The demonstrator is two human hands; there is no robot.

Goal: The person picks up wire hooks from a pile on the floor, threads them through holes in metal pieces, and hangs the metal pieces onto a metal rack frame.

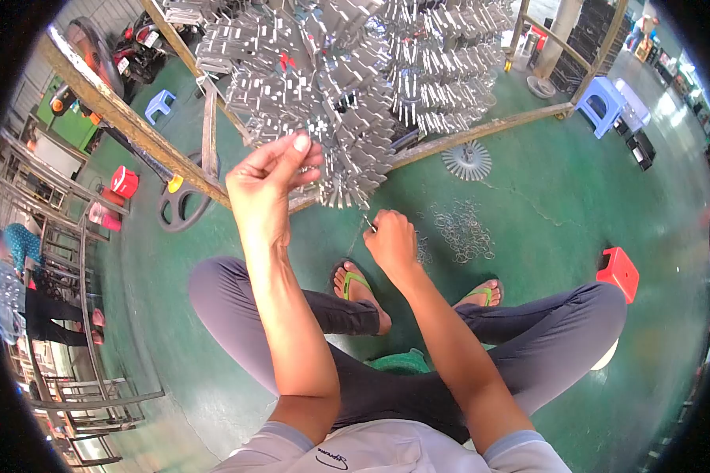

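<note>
My left hand point(272, 169) is raised at the lower edge of a hanging cluster of grey metal parts point(347, 102), thumb and fingers pinched together; whatever they hold is too small to make out. Lower and to the right, my right hand point(392, 240) is closed round a thin metal piece point(370, 224) whose end shows beside the fingers. A second hanging cluster point(442, 71) is behind, to the right. Many small metal rings or hooks point(463, 231) lie scattered on the green floor, right of my right hand.
A rusty metal frame point(481, 132) surrounds the clusters. A round finned metal piece point(467, 161) lies on the floor beyond it. Red stool point(618, 274) at right, blue stool point(601, 106) farther back. Another person point(24, 244) is at far left.
</note>
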